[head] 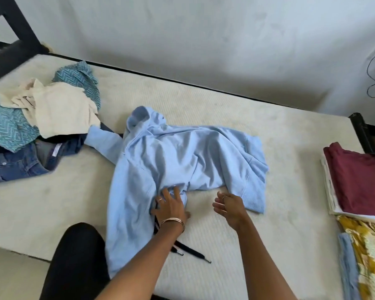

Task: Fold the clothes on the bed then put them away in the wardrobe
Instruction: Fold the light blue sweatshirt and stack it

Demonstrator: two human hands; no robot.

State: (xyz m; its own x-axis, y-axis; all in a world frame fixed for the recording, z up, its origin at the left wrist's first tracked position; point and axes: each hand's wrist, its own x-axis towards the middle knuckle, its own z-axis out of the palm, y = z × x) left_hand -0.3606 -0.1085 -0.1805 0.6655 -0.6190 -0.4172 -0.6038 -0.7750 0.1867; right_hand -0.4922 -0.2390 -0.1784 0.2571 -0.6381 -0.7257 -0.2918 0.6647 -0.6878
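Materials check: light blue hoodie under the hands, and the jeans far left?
Light blue hoodie: looks like soft knit fleece, probably a cotton blend; matte, thick rounded folds, ribbed cuff. Jeans: denim by the look; mid-blue, visible seams and a metal rivet button.

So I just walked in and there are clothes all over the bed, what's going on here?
A person is folding laundry on the mattress. Their left hand presses flat on a crumpled light blue hoodie, while the right hand hovers open beside it. An unfolded pile of jeans and tops waits at the left; folded items, a maroon shirt on top, sit stacked at the right.
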